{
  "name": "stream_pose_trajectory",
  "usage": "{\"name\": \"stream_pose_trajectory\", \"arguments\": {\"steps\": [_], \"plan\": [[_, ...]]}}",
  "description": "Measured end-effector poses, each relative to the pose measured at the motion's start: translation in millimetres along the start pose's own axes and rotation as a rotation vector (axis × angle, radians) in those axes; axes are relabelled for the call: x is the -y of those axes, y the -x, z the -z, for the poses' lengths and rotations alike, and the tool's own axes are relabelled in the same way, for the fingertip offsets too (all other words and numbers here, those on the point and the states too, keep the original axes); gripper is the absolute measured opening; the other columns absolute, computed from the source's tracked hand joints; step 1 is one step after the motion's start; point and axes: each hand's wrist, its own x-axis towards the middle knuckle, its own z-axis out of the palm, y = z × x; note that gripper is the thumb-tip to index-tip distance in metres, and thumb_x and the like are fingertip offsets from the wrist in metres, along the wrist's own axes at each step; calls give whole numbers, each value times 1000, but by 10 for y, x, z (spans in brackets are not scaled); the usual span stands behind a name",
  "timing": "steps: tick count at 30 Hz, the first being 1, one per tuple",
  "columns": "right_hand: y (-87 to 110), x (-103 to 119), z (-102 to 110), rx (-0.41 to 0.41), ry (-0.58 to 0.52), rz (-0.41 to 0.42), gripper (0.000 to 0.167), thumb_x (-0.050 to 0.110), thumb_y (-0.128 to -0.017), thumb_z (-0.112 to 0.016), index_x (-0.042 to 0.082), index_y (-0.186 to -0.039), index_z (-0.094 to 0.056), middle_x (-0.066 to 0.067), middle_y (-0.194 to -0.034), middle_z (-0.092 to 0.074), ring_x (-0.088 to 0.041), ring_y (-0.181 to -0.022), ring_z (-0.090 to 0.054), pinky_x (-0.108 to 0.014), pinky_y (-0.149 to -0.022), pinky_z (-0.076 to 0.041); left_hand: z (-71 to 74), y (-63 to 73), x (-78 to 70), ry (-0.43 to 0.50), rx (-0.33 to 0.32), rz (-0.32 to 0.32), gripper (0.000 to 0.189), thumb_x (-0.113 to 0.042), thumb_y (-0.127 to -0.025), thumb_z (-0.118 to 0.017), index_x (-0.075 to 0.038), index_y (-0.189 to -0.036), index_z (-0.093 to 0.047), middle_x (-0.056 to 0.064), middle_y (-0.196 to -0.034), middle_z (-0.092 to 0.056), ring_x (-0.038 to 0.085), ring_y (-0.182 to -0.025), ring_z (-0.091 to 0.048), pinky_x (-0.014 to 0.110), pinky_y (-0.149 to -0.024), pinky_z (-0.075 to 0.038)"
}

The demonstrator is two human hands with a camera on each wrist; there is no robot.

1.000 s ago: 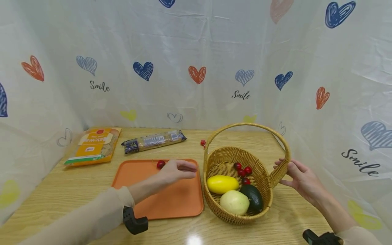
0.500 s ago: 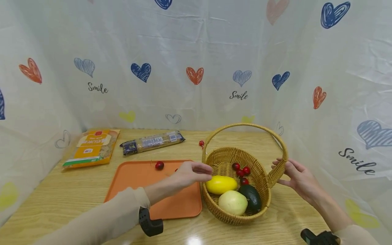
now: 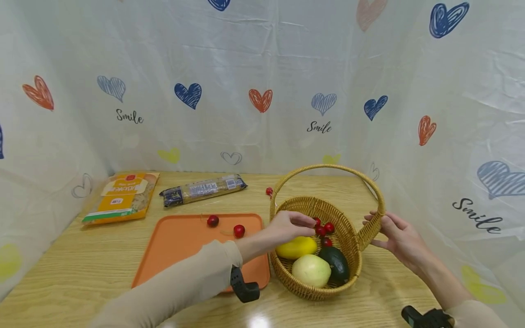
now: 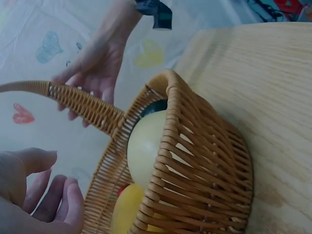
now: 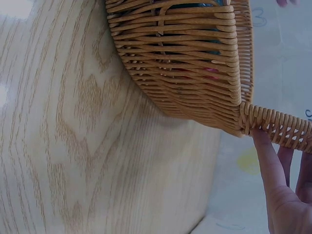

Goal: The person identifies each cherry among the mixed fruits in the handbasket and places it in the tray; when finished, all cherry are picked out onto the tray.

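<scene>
In the head view my left hand [image 3: 290, 226] hangs over the left part of a wicker basket [image 3: 317, 291], fingertips close to some red cherries [image 3: 329, 228]. The left wrist view shows its thumb and fingers apart with nothing between them. My right hand [image 3: 399, 237] holds the lower right end of the basket's arched handle [image 3: 373, 230], thumb on one side and fingers on the other. Inside the basket lie a yellow oval fruit [image 3: 296, 248], partly covered by my left hand, a pale green round fruit [image 3: 311, 270] and a dark green avocado-like fruit [image 3: 337, 266].
An orange tray [image 3: 176, 246] left of the basket bears two cherries [image 3: 239, 231], beneath my left forearm. Behind it lie a long packet [image 3: 203, 190] and an orange food bag [image 3: 122, 198]. A small red berry-like piece [image 3: 269, 191] lies behind the basket. A printed curtain encloses the table.
My left hand has moved right from above the tray to over the basket, uncovering a second cherry on the tray. The right hand keeps its hold on the handle.
</scene>
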Motion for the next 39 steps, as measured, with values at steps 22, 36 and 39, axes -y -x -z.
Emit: {"name": "stream_pose_trajectory", "arguments": {"steps": [22, 36, 39], "plan": [[2, -9, -14, -10, -5, 7, 38, 16, -114, -36, 25, -127, -70, 8, -124, -70, -5, -118, -64, -33, -87, -62, -243, -804, -65, -145, -222, 80, 21, -15, -94, -79, -8, -113, -80, 5, -116, -75, 22, -107, -68, 35, -93, -58], [-3, -15, 18, -20, 19, -2, 38, 16, -114, -36, 26, -125, -71, 8, -123, -70, -5, -118, -64, -34, -87, -62, -413, -965, 58, -197, -245, 50, 15, -7, -91, -80, -4, -106, -81, 7, -109, -75, 22, -100, -68, 32, -88, -59], [-6, -22, 21, -19, 12, 5, 38, 17, -114, -36, 26, -125, -71, 8, -124, -70, -5, -118, -64, -33, -88, -62, -446, -969, 85, -218, -240, 75, 15, -8, -91, -81, -6, -105, -82, 5, -107, -74, 20, -98, -67, 31, -85, -59]]}}
